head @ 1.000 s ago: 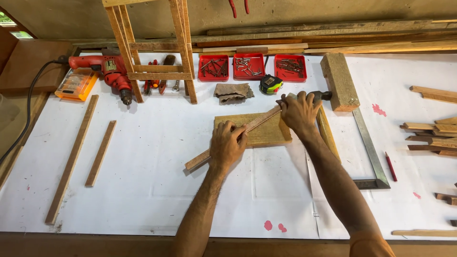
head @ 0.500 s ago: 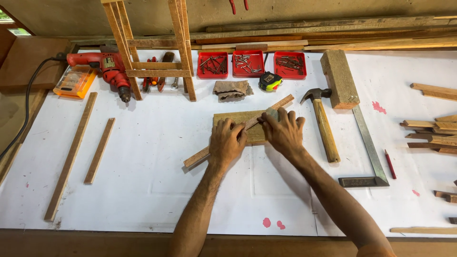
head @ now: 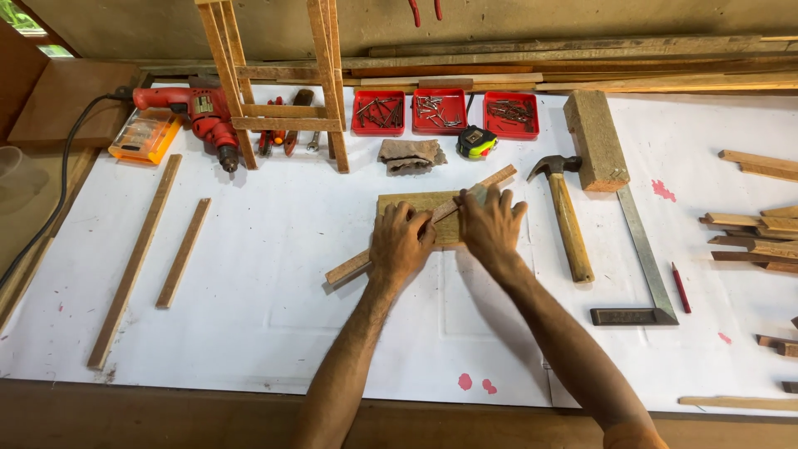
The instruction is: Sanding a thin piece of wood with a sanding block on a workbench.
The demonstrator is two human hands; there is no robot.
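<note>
A long thin wooden strip point(head: 353, 268) lies diagonally across a flat wooden board point(head: 405, 201) on the white-covered table point(head: 274, 274). My left hand point(head: 401, 243) presses down on the strip over the board's left part. My right hand point(head: 492, 224) rests on the strip and the board's right end, fingers spread. A hammer point(head: 568, 214) with a wooden handle lies just right of my right hand, untouched.
Three red trays point(head: 445, 111) of nails and screws, a tape measure point(head: 476, 141), a rag point(head: 411, 155), a red drill point(head: 202, 112), a wooden frame point(head: 278, 83), a steel square point(head: 644, 262), a wooden block point(head: 593, 139), a red pencil point(head: 680, 287), loose slats at left point(head: 133, 262) and right point(head: 761, 229).
My right hand has come back from the hammer area to the strip and board. The hammer now lies free on the table. My left hand stayed on the strip.
</note>
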